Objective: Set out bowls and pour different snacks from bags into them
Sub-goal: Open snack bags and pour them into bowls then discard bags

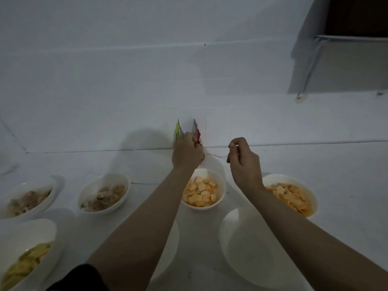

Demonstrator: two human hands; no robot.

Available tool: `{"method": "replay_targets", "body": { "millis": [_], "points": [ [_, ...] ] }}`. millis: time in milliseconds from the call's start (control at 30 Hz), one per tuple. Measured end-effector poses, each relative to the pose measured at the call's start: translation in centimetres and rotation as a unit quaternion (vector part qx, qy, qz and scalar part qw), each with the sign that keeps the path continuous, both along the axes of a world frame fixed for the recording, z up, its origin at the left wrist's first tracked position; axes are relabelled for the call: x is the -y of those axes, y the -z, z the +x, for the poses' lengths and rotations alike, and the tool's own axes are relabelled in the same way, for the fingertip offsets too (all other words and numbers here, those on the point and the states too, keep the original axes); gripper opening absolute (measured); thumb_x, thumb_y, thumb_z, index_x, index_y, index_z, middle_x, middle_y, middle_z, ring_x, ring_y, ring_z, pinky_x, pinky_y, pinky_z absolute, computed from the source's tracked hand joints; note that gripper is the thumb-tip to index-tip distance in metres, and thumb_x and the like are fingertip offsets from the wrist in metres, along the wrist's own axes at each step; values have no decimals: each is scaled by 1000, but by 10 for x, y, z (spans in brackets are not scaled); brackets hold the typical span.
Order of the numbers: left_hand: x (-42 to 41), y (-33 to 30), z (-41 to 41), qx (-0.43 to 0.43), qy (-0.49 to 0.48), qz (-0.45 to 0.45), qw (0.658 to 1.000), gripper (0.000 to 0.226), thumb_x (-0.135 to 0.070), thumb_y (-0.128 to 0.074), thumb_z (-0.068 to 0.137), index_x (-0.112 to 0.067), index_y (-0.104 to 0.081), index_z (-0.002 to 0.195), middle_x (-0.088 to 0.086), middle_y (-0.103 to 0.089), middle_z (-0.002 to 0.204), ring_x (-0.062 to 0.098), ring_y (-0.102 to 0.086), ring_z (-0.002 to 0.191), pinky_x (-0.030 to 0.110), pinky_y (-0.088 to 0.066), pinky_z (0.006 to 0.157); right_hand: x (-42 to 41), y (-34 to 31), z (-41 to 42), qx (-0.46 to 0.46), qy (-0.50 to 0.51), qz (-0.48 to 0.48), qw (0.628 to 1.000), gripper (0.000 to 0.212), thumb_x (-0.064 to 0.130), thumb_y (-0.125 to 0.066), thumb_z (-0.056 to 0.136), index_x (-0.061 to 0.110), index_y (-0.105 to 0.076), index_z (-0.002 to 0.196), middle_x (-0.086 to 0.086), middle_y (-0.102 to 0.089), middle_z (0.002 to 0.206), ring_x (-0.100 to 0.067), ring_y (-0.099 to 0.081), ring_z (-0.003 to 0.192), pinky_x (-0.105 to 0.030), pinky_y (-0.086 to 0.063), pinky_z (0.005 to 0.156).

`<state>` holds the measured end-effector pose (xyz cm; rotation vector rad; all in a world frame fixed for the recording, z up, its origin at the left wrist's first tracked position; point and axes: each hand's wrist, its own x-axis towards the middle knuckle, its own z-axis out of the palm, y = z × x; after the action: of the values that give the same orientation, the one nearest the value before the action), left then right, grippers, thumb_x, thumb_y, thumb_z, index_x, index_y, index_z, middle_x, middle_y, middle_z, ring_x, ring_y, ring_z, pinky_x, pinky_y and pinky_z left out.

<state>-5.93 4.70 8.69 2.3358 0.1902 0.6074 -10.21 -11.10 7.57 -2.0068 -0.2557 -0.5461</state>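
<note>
Snack bag (196, 131) gripped in left hand (186, 151) — right hand (241, 158) just beside.

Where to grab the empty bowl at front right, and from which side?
Pinch the empty white bowl at its near rim, coming in from above on the person's side. The rim is thin, flared and open upward; the far side is crowded by the bowl of orange chips, and the right forearm crosses over it.

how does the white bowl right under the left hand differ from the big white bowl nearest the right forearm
The white bowl under the left hand holds pale orange square snack pieces; the big white bowl by the right forearm looks empty. The first sits farther back and appears smaller; the second is nearer the camera, partly covered by the forearm. Both are plain, white and upright.
</note>
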Motion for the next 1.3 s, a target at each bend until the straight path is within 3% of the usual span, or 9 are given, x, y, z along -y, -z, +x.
{"method": "replay_targets", "body": {
  "millis": [100,233,367,467,633,767,933,1067,1300],
  "points": [
    [-16,-1,27,-29,-25,-11,999,13,-13,-50,89,-7,-56,99,8,-54,98,31,-53,103,32,-36,72,-2,3,17,-5,5,-45,999,15,23,-38,105,17,-50,97,-9,-62,67,-27,-56,58,-46,-48,56],
    [-33,2,62,-124,-76,-27,989,33,-27,-51,92,-3,-52,115,15,-58,116,35,-54,111,41,-44,80,-5,9,31,-18,16,-61,998,16,22,-39,105,16,-51,96,-9,-62,68,-29,-57,58,-46,-48,56],
    [-44,2,87,-226,-36,11,973,40,-39,-44,93,-5,-60,107,11,-58,98,28,-54,90,34,-41,76,-6,18,38,-32,22,-63,997,17,23,-40,105,15,-52,95,-9,-63,67,-29,-58,58,-44,-48,56],
    [-51,7,97,-241,-32,51,969,38,-34,-37,96,-7,-62,105,8,-55,96,26,-51,87,32,-40,76,-4,26,41,-41,25,-65,997,17,22,-42,104,15,-53,94,-8,-64,66,-26,-58,57,-42,-48,56],
    [-56,14,96,-204,-61,51,976,42,-28,-30,102,-5,-65,103,9,-61,98,32,-60,97,34,-42,75,-3,35,44,-43,17,-63,997,17,22,-44,104,14,-56,96,-4,-64,66,-21,-58,55,-42,-49,56],
    [-71,16,85,-185,-54,-61,979,35,-25,-39,98,-2,-66,103,17,-67,108,37,-62,100,39,-50,84,-11,32,41,-26,-11,-63,998,15,22,-44,103,18,-54,92,-5,-63,63,-24,-58,54,-45,-50,56],
    [-80,7,43,-108,-73,-67,989,36,-21,-35,99,-9,-42,65,7,-46,67,27,-46,71,33,-30,56,-18,23,27,0,-42,-59,997,13,20,-46,102,20,-54,92,-4,-63,63,-26,-58,54,-46,-50,55],
    [-64,-14,-9,-12,-51,-83,995,38,-15,-40,97,-12,-28,61,4,-35,59,16,-31,55,31,-21,51,-13,10,14,19,-47,-35,998,13,19,-46,102,18,-55,93,-5,-63,63,-21,-55,52,-42,-47,53],
    [-7,-42,-86,115,62,-87,988,36,-19,-43,102,-8,-45,67,0,-46,56,7,-36,48,20,-28,45,9,-19,-23,17,-53,52,997,15,19,-48,103,21,-56,90,2,-64,64,-9,-52,50,-21,-42,52]
  ]
}}
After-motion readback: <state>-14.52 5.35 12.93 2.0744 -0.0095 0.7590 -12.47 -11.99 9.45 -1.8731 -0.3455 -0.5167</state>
